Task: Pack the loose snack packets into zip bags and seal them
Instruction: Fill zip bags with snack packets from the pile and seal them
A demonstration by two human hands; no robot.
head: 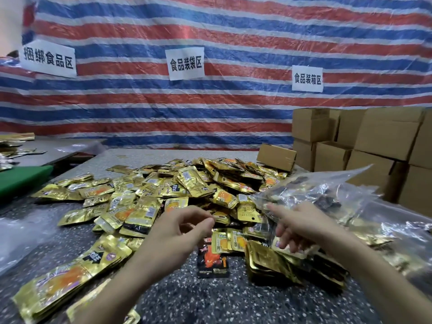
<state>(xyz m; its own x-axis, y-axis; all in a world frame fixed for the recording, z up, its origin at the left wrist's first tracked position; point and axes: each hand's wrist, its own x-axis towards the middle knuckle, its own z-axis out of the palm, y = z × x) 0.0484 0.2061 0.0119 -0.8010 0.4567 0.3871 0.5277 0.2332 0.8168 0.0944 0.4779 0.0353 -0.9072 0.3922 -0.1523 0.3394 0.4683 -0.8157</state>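
Zip bag (327,195) is gripped by the right hand (301,228); left hand (184,228) hovers loosely curled, empty.

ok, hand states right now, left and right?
Left hand: open, fingers loosely curled, nothing in it.
Right hand: closed, gripping the part-filled clear zip bag.
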